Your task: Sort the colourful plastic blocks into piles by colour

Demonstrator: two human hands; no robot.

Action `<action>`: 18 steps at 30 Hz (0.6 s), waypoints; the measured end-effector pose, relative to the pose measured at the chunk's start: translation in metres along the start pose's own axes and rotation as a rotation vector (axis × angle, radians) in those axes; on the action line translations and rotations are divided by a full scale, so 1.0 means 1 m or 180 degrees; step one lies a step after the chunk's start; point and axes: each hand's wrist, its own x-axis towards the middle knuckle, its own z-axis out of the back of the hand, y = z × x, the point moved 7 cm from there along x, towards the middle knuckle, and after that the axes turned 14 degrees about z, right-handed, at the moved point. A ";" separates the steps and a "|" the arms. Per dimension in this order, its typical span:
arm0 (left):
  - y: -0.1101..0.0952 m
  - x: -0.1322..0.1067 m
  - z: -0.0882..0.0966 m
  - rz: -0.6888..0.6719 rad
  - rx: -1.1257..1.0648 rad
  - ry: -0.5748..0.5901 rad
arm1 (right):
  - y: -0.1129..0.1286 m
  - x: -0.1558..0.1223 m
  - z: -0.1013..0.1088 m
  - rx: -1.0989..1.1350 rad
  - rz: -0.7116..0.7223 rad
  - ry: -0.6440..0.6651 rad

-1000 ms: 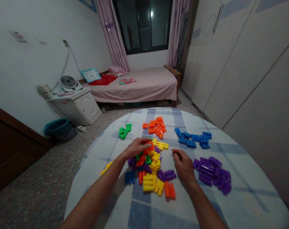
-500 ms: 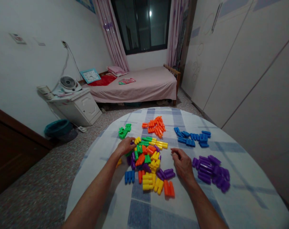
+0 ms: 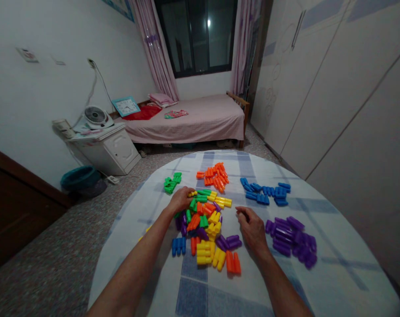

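A mixed heap of plastic blocks [image 3: 208,224] in several colours lies in the middle of the round table [image 3: 335,273]. My left hand [image 3: 180,199] rests on the heap's far left corner, fingers curled over a yellow block [image 3: 192,193]. My right hand [image 3: 251,226] lies on the cloth just right of the heap, fingers loosely curled, with nothing visible in them. Sorted piles sit around: green blocks [image 3: 172,182] at the far left, orange blocks [image 3: 215,174] at the far middle, blue blocks [image 3: 266,193] at the far right, purple blocks [image 3: 294,240] at the right.
The table wears a white and blue checked cloth. Beyond it stand a pink bed [image 3: 193,119], a white cabinet [image 3: 104,147] with a fan [image 3: 94,115], and a teal basin [image 3: 79,177] on the floor. White wardrobe doors [image 3: 335,97] line the right side.
My left hand has slid left from the heap's top to its far left corner and closed over a yellow block. My right hand has stayed in place.
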 end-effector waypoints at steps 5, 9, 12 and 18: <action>-0.005 0.000 0.010 0.0125 -0.0111 -0.0148 | 0.000 0.000 0.000 0.0066 -0.0010 -0.0013; -0.025 -0.009 0.023 0.0168 -0.0262 -0.0416 | 0.000 0.000 0.000 0.0056 0.0008 -0.0025; -0.058 -0.020 0.013 -0.0151 -0.0162 -0.0307 | -0.002 0.000 -0.001 0.0030 0.0002 -0.0004; -0.133 -0.043 -0.037 -0.1227 0.0566 -0.0102 | -0.002 -0.001 -0.002 0.0071 -0.0015 0.0036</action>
